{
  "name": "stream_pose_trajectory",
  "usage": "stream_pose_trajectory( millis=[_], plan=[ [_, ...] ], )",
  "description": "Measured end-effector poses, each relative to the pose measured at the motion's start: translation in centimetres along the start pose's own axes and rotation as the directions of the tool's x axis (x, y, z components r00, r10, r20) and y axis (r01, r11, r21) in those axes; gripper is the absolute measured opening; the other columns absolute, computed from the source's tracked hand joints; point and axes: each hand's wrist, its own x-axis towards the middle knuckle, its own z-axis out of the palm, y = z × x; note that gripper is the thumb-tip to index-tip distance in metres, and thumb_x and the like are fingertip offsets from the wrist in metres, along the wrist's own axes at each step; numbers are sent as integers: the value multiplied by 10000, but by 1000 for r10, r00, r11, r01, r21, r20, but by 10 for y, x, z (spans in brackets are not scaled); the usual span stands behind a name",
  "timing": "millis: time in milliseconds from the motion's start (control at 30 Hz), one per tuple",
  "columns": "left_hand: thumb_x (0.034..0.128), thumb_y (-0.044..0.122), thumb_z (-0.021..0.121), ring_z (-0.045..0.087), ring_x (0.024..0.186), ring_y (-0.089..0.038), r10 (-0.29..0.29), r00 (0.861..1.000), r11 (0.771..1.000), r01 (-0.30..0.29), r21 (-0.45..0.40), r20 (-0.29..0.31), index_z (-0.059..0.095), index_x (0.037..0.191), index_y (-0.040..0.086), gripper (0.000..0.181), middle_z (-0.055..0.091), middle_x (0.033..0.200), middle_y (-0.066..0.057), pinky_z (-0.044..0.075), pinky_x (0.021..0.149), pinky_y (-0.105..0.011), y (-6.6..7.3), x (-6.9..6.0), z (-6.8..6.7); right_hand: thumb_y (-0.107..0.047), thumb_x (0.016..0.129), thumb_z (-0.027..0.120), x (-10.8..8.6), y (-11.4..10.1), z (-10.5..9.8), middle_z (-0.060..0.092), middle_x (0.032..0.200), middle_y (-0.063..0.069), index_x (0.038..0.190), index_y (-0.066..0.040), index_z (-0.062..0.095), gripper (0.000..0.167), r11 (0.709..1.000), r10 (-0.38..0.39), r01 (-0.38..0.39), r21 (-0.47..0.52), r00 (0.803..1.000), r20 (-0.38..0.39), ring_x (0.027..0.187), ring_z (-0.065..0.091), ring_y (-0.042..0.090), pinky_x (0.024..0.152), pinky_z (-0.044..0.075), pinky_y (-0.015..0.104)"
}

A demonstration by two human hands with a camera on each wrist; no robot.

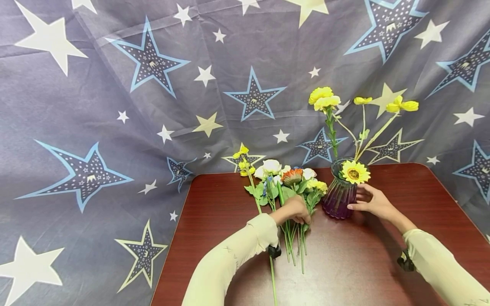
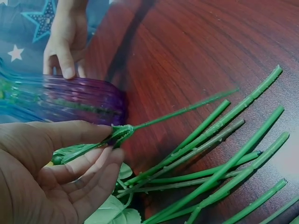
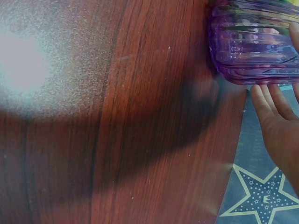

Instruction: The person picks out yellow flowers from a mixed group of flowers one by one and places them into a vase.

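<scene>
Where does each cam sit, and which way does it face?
Head: worn on head, facing forward-down over table, vase, flowers; left hand, right hand, sleeves show.
Left wrist: on that wrist, facing the left hand's pinched green stem; both hands show.
Right wrist: on that wrist, facing table, vase and backdrop; only the right hand shows.
Both wrist views share vase, right hand.

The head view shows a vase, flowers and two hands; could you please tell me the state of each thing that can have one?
Purple vase: upright on the table.
Sunflower: in bloom, at the vase's rim.
Tall yellow flowers: standing in the vase.
Loose flowers: bunched on the table.
Left hand: pinching a green stem.
Right hand: touching the vase's side.
Star backdrop: hanging, creased.
</scene>
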Motion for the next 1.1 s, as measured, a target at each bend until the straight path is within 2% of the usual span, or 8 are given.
stream_pose_trajectory(
  millis=[100, 167, 333, 533, 667, 767, 933, 1100],
  plan=[
    [698, 18, 898, 778, 722, -262, 34, 999, 998, -32, 45, -39, 656, 525, 96, 307, 713, 576, -77, 648, 686, -351, -1, -4, -3, -25, 823, 827, 0, 0, -1, 629, 1052, -270, 1330, 110, 473, 633, 1000, 7, -7, -13, 1000, -1, 986, 622, -109, 870, 578, 169],
    [703, 62, 911, 778, 717, -250, 64, 995, 995, -58, 81, -70, 678, 522, 110, 299, 685, 527, -37, 626, 593, -293, -1, -6, -6, -34, 822, 831, 0, 1, -1, 622, 1049, -279, 1331, 108, 472, 639, 1000, 12, -12, -26, 1000, -2, 984, 617, -117, 867, 574, 161],
    [727, 138, 925, 714, 589, -191, 114, 986, 990, -103, 101, -118, 676, 528, 143, 319, 666, 519, 2, 438, 443, -210, 1, -13, -14, -28, 814, 836, 1, 0, -3, 618, 1039, -266, 1313, 106, 470, 634, 999, 16, -16, -33, 1000, -8, 967, 611, -121, 838, 565, 136],
    [756, 125, 911, 656, 537, -148, 141, 980, 990, -138, 26, -138, 533, 494, 183, 464, 585, 484, 50, 426, 477, -198, 3, -16, -22, 4, 805, 834, 2, 1, -2, 637, 1066, -167, 1293, 108, 471, 618, 1000, 5, -6, -17, 1000, -9, 955, 616, -107, 803, 582, 144],
    [735, 119, 924, 622, 496, -84, 164, 972, 986, -169, -13, -166, 591, 549, 171, 385, 611, 520, 67, 440, 508, -183, 3, -14, -24, -23, 803, 843, 2, 3, -2, 635, 1047, -222, 1265, 74, 496, 586, 999, -5, 5, -38, 1000, -18, 953, 620, -115, 814, 562, 122],
    [722, 110, 929, 711, 577, -124, 179, 965, 981, -191, -44, -190, 685, 671, 141, 251, 708, 636, 41, 480, 552, -188, 4, -13, -26, -37, 806, 844, 2, 3, -2, 627, 1037, -250, 1274, 78, 490, 598, 999, -2, 2, -47, 1000, -13, 957, 616, -122, 825, 552, 114],
    [741, 144, 919, 717, 702, -87, 218, 947, 971, -236, -50, -235, 759, 864, 143, 202, 789, 807, 31, 527, 693, -198, 3, -12, -29, -39, 808, 844, 1, 1, -2, 639, 1062, -184, 1289, 92, 476, 620, 999, 10, -11, -52, 1000, -10, 959, 610, -124, 827, 554, 119],
    [775, 63, 884, 765, 773, -148, 241, 941, 937, -289, -196, -235, 732, 1049, 65, 313, 803, 892, -67, 591, 737, -201, 1, -11, -31, -33, 799, 850, 1, 1, -1, 675, 1108, -54, 1294, 99, 473, 636, 998, 16, -17, -66, 1000, -19, 953, 610, -123, 811, 556, 120]
  ],
)
